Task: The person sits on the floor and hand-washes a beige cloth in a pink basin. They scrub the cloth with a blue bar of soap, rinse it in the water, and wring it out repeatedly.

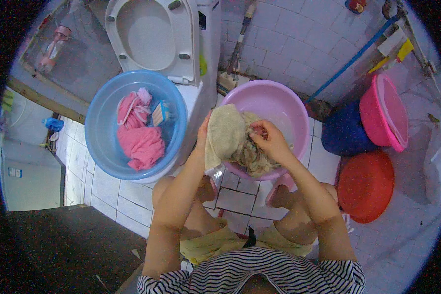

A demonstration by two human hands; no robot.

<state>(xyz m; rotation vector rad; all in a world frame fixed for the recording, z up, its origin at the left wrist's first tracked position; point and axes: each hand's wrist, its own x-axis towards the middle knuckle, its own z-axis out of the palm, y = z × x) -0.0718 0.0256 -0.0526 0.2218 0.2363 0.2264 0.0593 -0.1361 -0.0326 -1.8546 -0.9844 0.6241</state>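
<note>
My left hand (202, 131) grips the side of a beige terry cloth (226, 131), raised over the left rim of a pink-purple basin (294, 110). Its fingertips are hidden behind the fabric. Over the middle of the basin, my right hand (273, 143) is closed, thumb and fingers pinching a fold of the same bunched cloth. The lower part of the bundle (259, 164) is crumpled and blotched with brown-grey, hanging to the basin's near side. I cannot tell whether it is one piece or two.
Left, a blue basin (94, 132) holds pink cloth (142, 147) and a scrub brush (162, 113) on a toilet (185, 44) with raised seat. Right stand a dark blue bucket (345, 130), a pink basin (384, 112) and a red basin (366, 186). A blue pole (353, 60) leans behind.
</note>
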